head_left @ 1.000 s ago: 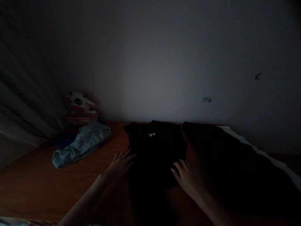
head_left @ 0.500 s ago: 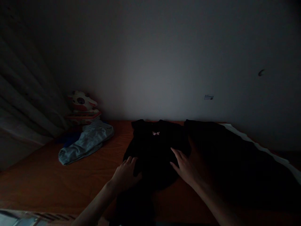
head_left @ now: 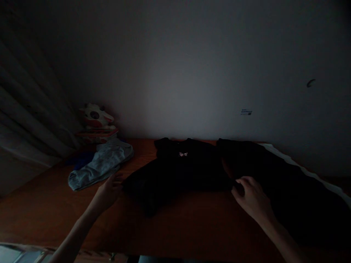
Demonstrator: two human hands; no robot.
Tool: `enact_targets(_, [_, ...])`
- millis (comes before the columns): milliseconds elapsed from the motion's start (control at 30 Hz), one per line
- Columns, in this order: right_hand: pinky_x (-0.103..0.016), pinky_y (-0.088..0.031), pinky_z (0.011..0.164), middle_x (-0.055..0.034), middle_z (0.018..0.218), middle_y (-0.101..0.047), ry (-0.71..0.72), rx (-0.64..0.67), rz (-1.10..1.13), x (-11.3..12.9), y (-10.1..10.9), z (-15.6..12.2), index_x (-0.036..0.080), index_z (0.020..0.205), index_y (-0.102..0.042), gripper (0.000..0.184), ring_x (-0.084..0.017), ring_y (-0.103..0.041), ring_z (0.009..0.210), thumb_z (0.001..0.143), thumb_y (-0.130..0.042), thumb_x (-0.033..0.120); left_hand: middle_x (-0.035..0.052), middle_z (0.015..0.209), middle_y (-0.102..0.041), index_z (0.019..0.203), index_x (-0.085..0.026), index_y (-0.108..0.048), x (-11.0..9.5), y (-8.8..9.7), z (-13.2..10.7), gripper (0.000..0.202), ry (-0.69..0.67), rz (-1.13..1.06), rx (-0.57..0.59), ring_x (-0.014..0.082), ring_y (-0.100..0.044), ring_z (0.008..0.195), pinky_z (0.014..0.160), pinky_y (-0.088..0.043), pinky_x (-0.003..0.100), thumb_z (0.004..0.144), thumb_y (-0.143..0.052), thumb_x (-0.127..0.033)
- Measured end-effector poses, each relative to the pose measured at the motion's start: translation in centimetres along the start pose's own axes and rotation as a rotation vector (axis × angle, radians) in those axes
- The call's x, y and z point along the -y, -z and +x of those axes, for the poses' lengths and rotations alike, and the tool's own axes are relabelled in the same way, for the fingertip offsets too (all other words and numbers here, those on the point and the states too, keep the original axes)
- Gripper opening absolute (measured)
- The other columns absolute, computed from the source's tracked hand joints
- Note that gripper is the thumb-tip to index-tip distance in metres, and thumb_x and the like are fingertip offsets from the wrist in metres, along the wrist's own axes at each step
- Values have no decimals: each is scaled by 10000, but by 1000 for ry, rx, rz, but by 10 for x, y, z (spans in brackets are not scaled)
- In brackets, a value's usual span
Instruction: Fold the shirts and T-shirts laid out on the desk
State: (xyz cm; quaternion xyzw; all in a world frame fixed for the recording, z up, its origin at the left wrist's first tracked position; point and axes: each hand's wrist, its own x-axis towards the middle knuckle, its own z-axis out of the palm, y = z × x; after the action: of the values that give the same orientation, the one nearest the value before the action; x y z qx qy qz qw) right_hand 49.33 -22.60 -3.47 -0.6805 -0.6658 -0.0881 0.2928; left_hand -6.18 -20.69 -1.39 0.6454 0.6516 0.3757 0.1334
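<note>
A black shirt [head_left: 178, 171] with a small pale label at its collar lies spread on the orange bed sheet [head_left: 49, 215] in a dim room. My left hand [head_left: 108, 191] grips the shirt's left edge, fingers closed on the dark cloth. Over at the shirt's right edge, my right hand [head_left: 251, 199] is curled round a fold of the same cloth. The shirt is stretched wide between the two hands. More dark fabric [head_left: 276, 182] lies to the right, partly under my right forearm.
A light grey-blue garment [head_left: 101, 166] lies crumpled at the left. Behind it a white and red plush toy [head_left: 94, 117] sits on a stack by the wall. A curtain [head_left: 24, 120] hangs at far left. A white strip [head_left: 301, 170] edges the bed at right.
Both hands have moved apart, left hand to the left and right hand to the right. The shirt's lower part has been drawn outward and now lies wide across the sheet.
</note>
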Motion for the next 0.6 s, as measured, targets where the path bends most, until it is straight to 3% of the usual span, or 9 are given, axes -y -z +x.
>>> enact_targets(100, [-494, -519, 940, -153, 1236, -663, 51, 45, 71, 7, 7, -2, 211, 941, -671, 355, -333, -651, 1076, 846, -529, 522, 138, 1322, -656, 1278, -203, -598, -12, -1, -14, 532, -247, 163, 122, 288, -646, 1170, 993, -543, 451, 760, -532, -307])
enact_targets(167, [-482, -524, 929, -143, 1124, -720, -24, 128, 160, 18, 4, 3, 215, 977, -675, 435, -323, -685, 1028, 874, -512, 605, 108, 1461, -571, 1383, -243, -547, -27, -6, -19, 620, -391, 272, 293, 298, -517, 1358, 1161, -384, 512, 763, -537, -257])
enact_targets(233, [-455, -544, 865, -128, 953, -757, -158, 231, 231, 26, -3, 14, 216, 978, -684, 492, -311, -723, 921, 890, -486, 658, 90, 1528, -515, 1480, -265, -457, -43, -13, -19, 731, -415, 339, 445, 299, -459, 1416, 1201, -321, 515, 758, -569, -256])
enact_targets(333, [-407, -559, 816, -144, 921, -772, -309, 352, 333, 28, -15, 32, 192, 981, -710, 478, -301, -748, 880, 821, -604, 630, 125, 1460, -580, 1475, -211, -466, -57, -21, -10, 731, -288, 336, 488, 311, -540, 1341, 1133, -416, 453, 765, -601, -318])
enact_targets(400, [-400, -559, 841, -158, 979, -779, -306, 432, 409, 27, -16, 40, 182, 979, -734, 475, -312, -748, 935, 737, -698, 589, 125, 1248, -707, 1290, -175, -625, -60, -20, -3, 525, -199, 278, 509, 296, -666, 1140, 1001, -511, 391, 797, -569, -348])
enact_targets(467, [-411, -546, 895, -129, 991, -789, -217, 503, 495, 24, -9, 43, 204, 936, -756, 448, -318, -738, 979, 733, -691, 598, 83, 1001, -753, 1035, -175, -710, -57, -13, 2, 339, -153, 190, 544, 251, -706, 913, 847, -552, 326, 816, -552, -379])
enact_targets(533, [-395, -537, 928, -88, 990, -794, -150, 473, 578, 17, 6, 38, 227, 936, -760, 454, -304, -728, 1003, 785, -627, 634, 50, 874, -734, 893, -184, -707, -49, 1, 1, 322, -124, 68, 552, 221, -678, 806, 755, -552, 291, 820, -570, -466])
enact_targets(600, [-347, -558, 879, -70, 970, -789, -188, 343, 618, 3, 23, 25, 228, 994, -742, 497, -280, -731, 966, 820, -577, 664, 31, 833, -715, 868, -194, -691, -35, 16, -4, 434, -66, -60, 468, 215, -644, 793, 718, -552, 283, 785, -582, -606])
